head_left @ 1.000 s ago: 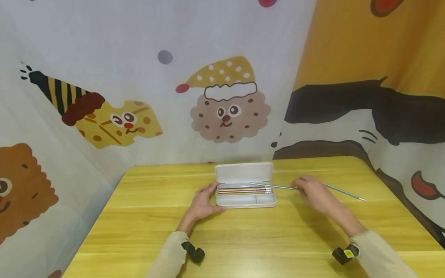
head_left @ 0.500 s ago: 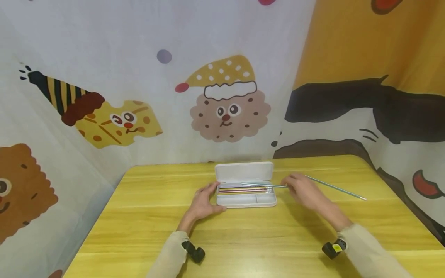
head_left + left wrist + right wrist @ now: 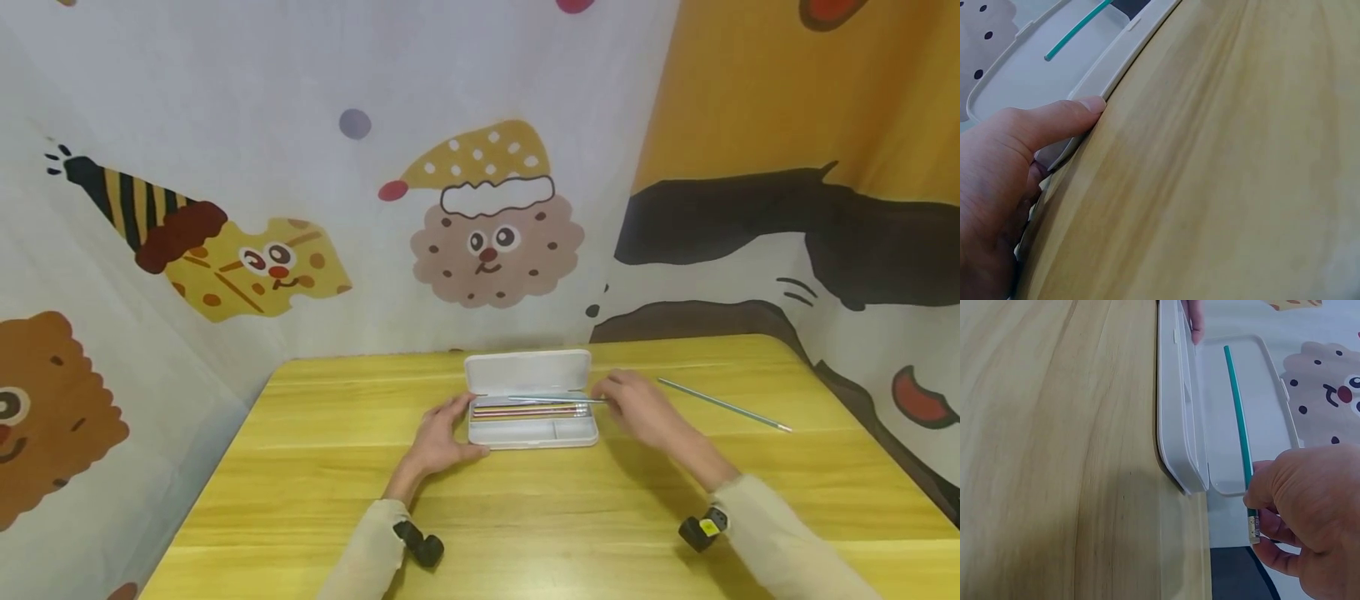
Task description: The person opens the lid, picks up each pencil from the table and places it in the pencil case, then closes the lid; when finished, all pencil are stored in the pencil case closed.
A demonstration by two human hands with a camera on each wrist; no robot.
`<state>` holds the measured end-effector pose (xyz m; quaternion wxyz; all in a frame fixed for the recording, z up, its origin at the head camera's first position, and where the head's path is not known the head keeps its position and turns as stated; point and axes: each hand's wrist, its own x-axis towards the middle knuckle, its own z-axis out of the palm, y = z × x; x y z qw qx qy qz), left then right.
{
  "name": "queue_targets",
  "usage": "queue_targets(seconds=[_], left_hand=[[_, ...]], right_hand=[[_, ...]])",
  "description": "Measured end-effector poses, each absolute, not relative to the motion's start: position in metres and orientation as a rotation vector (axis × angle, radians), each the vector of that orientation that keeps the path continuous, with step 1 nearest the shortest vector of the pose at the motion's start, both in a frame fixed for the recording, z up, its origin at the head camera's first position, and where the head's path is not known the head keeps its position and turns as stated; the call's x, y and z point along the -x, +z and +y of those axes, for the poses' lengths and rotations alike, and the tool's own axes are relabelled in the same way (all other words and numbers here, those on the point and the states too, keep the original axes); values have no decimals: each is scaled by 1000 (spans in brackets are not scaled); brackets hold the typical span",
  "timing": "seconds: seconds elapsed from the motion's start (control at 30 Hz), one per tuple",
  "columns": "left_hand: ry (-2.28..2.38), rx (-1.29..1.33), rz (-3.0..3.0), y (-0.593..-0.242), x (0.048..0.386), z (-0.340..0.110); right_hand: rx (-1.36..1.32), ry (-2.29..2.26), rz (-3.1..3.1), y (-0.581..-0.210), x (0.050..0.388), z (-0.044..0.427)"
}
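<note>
A white pencil case stands on the table with its lid raised at the back. Several striped pencils lie in its rear compartment. At the case's left end my left hand grips it, thumb along the front wall and fingers toward the back. My right hand, just off the right end, pinches a green pencil near its eraser end. That pencil is held over the rear of the case, pointing left, in front of the lid. The left hand's fingertips are partly hidden in its wrist view.
Another green pencil lies slantwise on the wooden table, right of my right hand. Behind the table's back edge hangs a cloth printed with cartoon figures. The case's front compartments hold nothing visible.
My right hand has moved left with the green pencil, bringing it further over the case. The other green pencil is now fully uncovered. My left hand and the case have stayed put.
</note>
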<state>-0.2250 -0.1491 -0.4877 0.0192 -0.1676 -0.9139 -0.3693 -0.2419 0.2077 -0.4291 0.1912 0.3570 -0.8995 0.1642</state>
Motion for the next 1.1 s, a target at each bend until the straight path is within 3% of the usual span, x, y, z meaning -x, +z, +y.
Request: queue_targets(seconds=[1.1], left_hand=[[-1101, 562, -2812, -491, 228, -150]], right_hand=[[-1026, 452, -2531, -442, 256, 172]])
